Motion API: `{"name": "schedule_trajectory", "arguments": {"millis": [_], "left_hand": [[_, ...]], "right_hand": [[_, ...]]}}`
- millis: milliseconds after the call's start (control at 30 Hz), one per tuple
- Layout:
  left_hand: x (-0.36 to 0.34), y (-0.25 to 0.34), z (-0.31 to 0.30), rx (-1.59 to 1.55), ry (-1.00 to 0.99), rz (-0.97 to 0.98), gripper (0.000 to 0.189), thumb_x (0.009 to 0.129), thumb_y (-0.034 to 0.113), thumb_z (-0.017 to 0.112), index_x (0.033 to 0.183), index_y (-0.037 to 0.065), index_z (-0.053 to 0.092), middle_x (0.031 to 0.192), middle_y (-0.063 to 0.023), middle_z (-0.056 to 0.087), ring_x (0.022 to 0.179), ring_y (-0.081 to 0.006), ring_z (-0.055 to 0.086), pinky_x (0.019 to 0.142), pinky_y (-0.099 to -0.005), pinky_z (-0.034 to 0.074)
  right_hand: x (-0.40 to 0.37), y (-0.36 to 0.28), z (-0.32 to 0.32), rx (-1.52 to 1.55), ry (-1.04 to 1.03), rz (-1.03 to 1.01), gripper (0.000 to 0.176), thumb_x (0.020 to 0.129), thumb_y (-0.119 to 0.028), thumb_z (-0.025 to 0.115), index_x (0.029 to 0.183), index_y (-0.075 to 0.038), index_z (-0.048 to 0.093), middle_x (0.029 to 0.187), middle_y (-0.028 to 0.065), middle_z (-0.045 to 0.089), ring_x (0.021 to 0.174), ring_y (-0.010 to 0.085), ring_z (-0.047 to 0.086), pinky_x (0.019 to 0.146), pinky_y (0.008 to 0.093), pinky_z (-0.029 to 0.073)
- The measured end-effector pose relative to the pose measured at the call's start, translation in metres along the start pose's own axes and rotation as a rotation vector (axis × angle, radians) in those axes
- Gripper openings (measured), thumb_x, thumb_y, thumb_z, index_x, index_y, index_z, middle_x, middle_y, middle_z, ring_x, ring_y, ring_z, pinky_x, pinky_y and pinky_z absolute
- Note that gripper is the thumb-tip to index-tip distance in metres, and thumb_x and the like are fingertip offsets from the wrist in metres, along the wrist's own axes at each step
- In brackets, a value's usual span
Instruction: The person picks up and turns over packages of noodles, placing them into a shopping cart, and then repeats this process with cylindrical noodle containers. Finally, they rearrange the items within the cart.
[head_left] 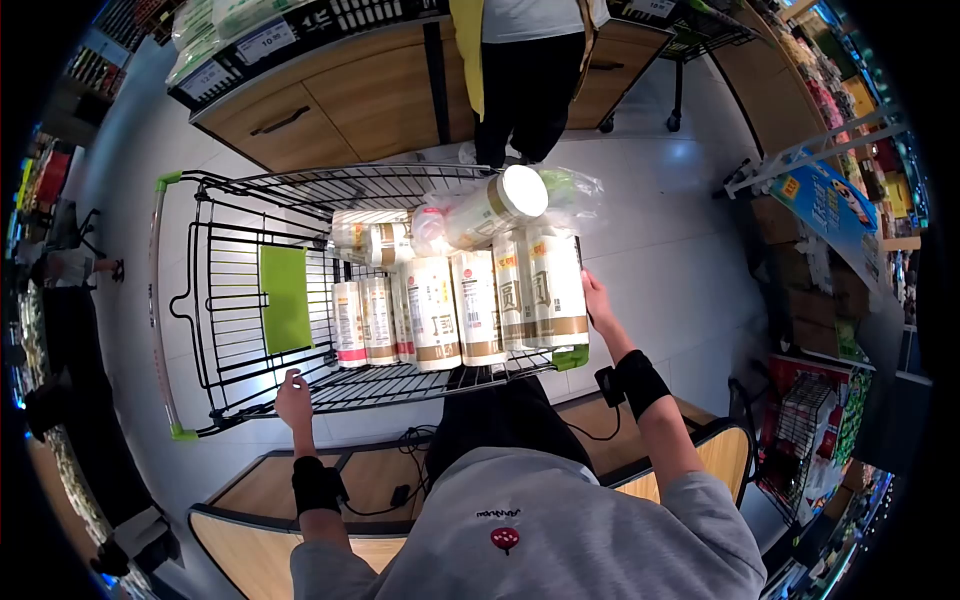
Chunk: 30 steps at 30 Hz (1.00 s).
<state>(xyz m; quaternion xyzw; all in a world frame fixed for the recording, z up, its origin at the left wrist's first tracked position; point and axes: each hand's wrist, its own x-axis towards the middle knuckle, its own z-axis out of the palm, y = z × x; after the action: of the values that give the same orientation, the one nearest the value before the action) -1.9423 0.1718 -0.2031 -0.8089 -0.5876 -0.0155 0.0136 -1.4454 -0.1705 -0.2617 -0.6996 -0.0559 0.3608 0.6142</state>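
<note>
A wire shopping cart [285, 300] with green corners stands crosswise in front of me, its handle end to the left. My left hand [293, 402] has its fingers curled at the near side rim. At the right end of the cart, my right hand [597, 303] closes on the edge beside the packs, its fingertips partly hidden. Tall white cylindrical packs [432, 312] with gold bands stand upright in a row. Shorter packs [349, 322] with pink bands stand left of them. Another white cylinder [490, 212] lies tilted on top, next to a clear plastic bag [572, 195].
Another person [525, 80] stands beyond the cart, before a wooden display cabinet [360, 95]. Behind my legs is a wooden bench-like unit [270, 490]. A blue sign [825, 200] and shelves line the right. Black cables [410, 450] hang from my wrist bands.
</note>
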Motion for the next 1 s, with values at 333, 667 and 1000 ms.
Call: {"name": "schedule_trajectory", "arguments": {"millis": [333, 667, 1000], "left_hand": [[-0.023, 0.007, -0.001, -0.038, 0.02, -0.015, 0.012, 0.08, 0.019, 0.054, 0.091, 0.018, 0.059, 0.066, -0.008, 0.061, 0.061, -0.0274, 0.06, 0.053, -0.0395, 0.046], [-0.046, 0.012, 0.002, -0.055, 0.037, -0.053, 0.013, 0.079, 0.019, 0.056, 0.091, 0.018, 0.058, 0.069, -0.0016, 0.062, 0.063, -0.0243, 0.061, 0.054, -0.0378, 0.046], [-0.055, 0.018, 0.008, -0.105, 0.202, -0.192, 0.014, 0.08, 0.021, 0.055, 0.094, 0.019, 0.058, 0.069, -0.006, 0.062, 0.062, -0.0275, 0.06, 0.052, -0.0392, 0.046]], "right_hand": [[0.026, 0.015, -0.015, -0.034, -0.1, -0.007, 0.039, 0.097, -0.03, 0.031, 0.118, -0.003, 0.048, 0.101, 0.0033, 0.057, 0.09, 0.0102, 0.052, 0.082, 0.0259, 0.043], [0.038, 0.012, -0.02, -0.045, -0.159, -0.044, 0.04, 0.096, -0.032, 0.034, 0.124, -0.005, 0.045, 0.1, 0.0028, 0.058, 0.084, 0.0098, 0.053, 0.073, 0.0254, 0.045], [0.04, 0.005, -0.021, -0.153, -0.264, 0.012, 0.04, 0.097, -0.031, 0.032, 0.122, -0.004, 0.046, 0.101, 0.0046, 0.058, 0.09, 0.0128, 0.054, 0.079, 0.0284, 0.046]]}}
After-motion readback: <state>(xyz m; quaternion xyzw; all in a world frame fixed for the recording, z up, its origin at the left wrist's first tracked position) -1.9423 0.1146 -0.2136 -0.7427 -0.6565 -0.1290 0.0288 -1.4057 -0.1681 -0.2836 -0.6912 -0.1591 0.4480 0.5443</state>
